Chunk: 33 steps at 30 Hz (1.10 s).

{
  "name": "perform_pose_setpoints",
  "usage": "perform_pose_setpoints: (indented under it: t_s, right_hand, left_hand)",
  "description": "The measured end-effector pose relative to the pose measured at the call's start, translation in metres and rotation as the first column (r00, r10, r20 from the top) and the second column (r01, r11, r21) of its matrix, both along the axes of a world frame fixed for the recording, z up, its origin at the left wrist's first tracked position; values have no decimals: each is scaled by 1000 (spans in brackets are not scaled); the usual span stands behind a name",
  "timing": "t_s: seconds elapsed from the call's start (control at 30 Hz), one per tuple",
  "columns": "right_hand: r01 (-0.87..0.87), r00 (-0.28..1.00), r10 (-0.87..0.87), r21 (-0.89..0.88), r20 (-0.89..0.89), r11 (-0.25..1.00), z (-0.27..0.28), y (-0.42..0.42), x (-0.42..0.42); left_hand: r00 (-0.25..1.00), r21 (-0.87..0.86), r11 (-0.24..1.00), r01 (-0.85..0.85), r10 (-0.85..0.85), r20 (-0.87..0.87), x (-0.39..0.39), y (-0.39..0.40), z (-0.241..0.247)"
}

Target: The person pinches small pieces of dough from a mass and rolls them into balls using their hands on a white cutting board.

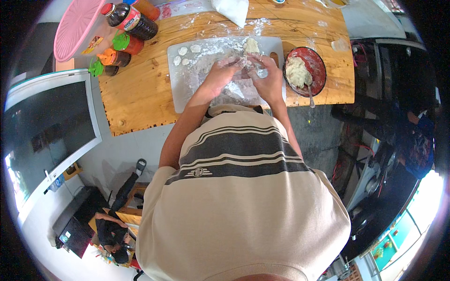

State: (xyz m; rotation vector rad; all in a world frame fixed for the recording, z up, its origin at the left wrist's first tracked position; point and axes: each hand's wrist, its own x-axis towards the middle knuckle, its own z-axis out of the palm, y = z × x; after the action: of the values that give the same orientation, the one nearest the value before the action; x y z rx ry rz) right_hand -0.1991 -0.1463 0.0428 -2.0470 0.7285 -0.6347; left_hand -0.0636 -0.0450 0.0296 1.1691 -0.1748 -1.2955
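Note:
Over a floured white cutting board (182, 89), my left hand (225, 72) and my right hand (265, 75) meet, their floury fingertips pinching a small bit of dough (245, 62) between them. A larger lump of dough (251, 46) lies on the board just beyond my right fingers. Several small flattened dough pieces (182, 51) rest at the board's far left corner. To the right of the board stands a red bowl (318, 75) with a dark rim, holding a mass of wet dough (297, 72) and a metal spoon (310, 92) whose handle hangs over the rim.
At the left of the wooden table (140, 95) stand a dark sauce bottle (133, 23), squeeze bottles (128, 44) and a container with a pink lid (79, 28). A white cloth or paper (232, 10) lies beyond the board. One person (112, 232) sits lower left; another (418, 144) is at right.

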Motion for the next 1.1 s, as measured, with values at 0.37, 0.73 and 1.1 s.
perform_pose_setpoints:
  t_s: [0.37,0.73,1.1]
  right_hand:
    - [-131,991,129,-81,-33,988,-6,0,4]
    - [-127,991,128,-36,28,991,-16,12,9]
    - [-20,988,41,139,-150,990,-17,19,9]
  left_hand:
    - [982,22,999,-49,44,184,7,6,-31]
    - [796,260,965,38,-187,576,9,18,-24]
    - [779,289,957,38,-209,591,27,47,-18]
